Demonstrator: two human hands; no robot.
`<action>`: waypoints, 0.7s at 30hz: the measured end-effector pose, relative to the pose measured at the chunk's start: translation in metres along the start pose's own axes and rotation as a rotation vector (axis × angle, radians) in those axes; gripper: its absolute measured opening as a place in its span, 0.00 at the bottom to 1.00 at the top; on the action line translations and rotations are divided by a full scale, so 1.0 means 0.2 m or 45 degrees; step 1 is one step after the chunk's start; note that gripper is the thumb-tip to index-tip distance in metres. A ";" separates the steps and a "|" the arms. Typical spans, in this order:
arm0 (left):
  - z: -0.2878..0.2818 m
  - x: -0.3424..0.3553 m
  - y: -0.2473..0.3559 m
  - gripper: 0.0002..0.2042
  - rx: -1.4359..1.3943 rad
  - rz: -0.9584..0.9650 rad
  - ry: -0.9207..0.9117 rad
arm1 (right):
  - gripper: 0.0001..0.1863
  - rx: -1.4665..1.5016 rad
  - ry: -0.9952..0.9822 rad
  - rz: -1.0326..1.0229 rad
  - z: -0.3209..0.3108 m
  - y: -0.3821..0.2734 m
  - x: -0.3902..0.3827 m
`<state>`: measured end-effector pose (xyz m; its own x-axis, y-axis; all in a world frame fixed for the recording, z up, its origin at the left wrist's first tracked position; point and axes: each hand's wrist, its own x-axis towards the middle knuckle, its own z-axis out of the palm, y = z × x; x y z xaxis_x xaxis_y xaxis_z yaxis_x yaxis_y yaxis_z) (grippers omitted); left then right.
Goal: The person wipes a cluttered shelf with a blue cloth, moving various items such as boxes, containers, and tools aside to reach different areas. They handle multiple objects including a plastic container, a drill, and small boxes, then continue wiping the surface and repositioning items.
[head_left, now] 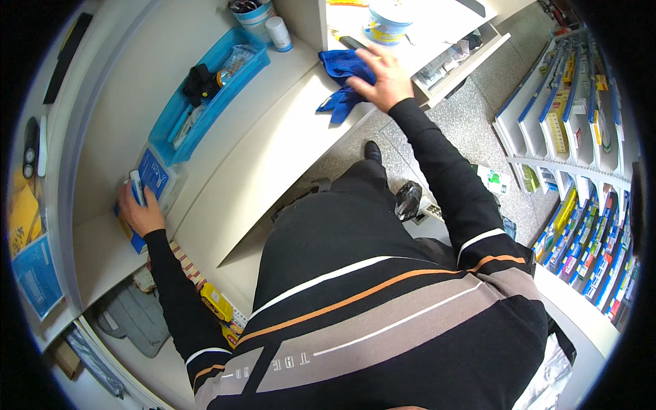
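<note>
My right hand [383, 76] presses flat on a crumpled blue cloth [342, 85] at the far corner of the white counter [273, 143], fingers spread over it. My left hand [140, 213] rests at the counter's left end, gripping a blue flat box [154, 179] together with a small white and blue item. Both arms are in black sleeves.
A blue plastic tray [205, 102] with a black item and small supplies lies along the counter. A white bottle [279, 33] and round tubs [386, 22] stand farther off. Racks of coloured packages [581, 225] fill the right. Yellow packs [220, 304] and a grey bag [133, 318] lie on the lower shelf.
</note>
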<state>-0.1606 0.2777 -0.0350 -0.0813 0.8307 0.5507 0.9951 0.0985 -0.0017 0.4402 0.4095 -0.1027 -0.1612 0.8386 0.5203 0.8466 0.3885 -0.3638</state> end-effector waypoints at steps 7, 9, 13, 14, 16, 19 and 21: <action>-0.06 -0.05 0.93 0.15 -0.575 0.109 -0.155 | 0.20 0.433 -0.749 -0.687 0.31 -0.63 -0.22; -0.05 -0.08 1.12 0.14 -0.679 0.093 -0.205 | 0.20 0.764 -1.188 -0.892 0.28 -0.77 -0.21; -0.04 -0.23 1.27 0.12 -0.789 -0.217 -0.290 | 0.12 0.939 -0.795 -0.656 0.16 -0.54 0.01; -0.02 -0.30 1.27 0.12 -0.800 -0.314 -0.303 | 0.14 0.890 -0.662 -0.548 0.23 -0.39 0.10; 0.01 -0.50 1.33 0.13 -0.934 -0.551 -0.373 | 0.20 0.789 -0.327 -0.074 0.28 -0.22 0.13; 0.00 -0.70 1.52 0.12 -1.007 -0.757 -0.527 | 0.23 0.533 -0.344 -0.509 0.32 -0.40 -0.06; 0.00 -0.78 1.61 0.12 -1.212 -0.921 -0.451 | 0.23 0.602 -0.479 -0.818 0.41 -0.59 -0.18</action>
<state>0.1719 0.1800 -0.1204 -0.4902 0.8678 -0.0821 0.3485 0.2814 0.8941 0.3043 0.3648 -0.1422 -0.7608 0.4416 0.4755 0.2496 0.8755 -0.4138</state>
